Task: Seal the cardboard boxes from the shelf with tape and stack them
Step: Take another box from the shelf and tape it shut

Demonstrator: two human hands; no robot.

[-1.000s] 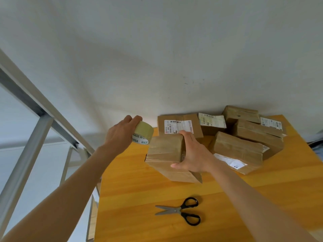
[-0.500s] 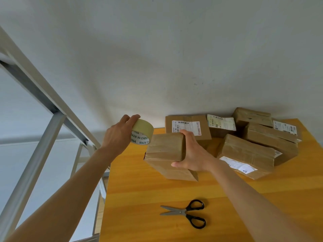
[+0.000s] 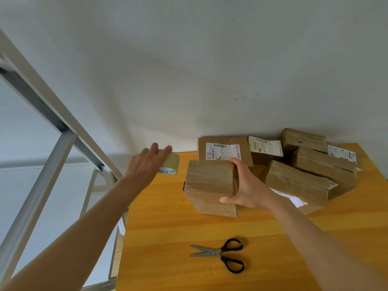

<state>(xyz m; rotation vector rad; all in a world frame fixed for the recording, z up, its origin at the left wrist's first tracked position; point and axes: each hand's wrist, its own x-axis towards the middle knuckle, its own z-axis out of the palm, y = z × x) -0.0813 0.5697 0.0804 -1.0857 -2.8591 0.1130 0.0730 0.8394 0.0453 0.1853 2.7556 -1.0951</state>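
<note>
My right hand grips the right side of a brown cardboard box, thumb at its near edge and fingers over its top. The box is tilted, its lower edge on the yellow wooden table. My left hand holds a roll of tan packing tape just left of the box, fingers curled over the roll, near the table's far left edge. Several other cardboard boxes with shipping labels lie piled at the back right against the wall.
Black-handled scissors lie on the table in front of the held box, blades pointing left. A grey metal shelf frame rises at the left beside the table's edge. A white wall stands behind the boxes.
My left hand with the tape roll has drawn away to the left of the box and turned palm down over the roll. The right hand keeps its hold on the box.
</note>
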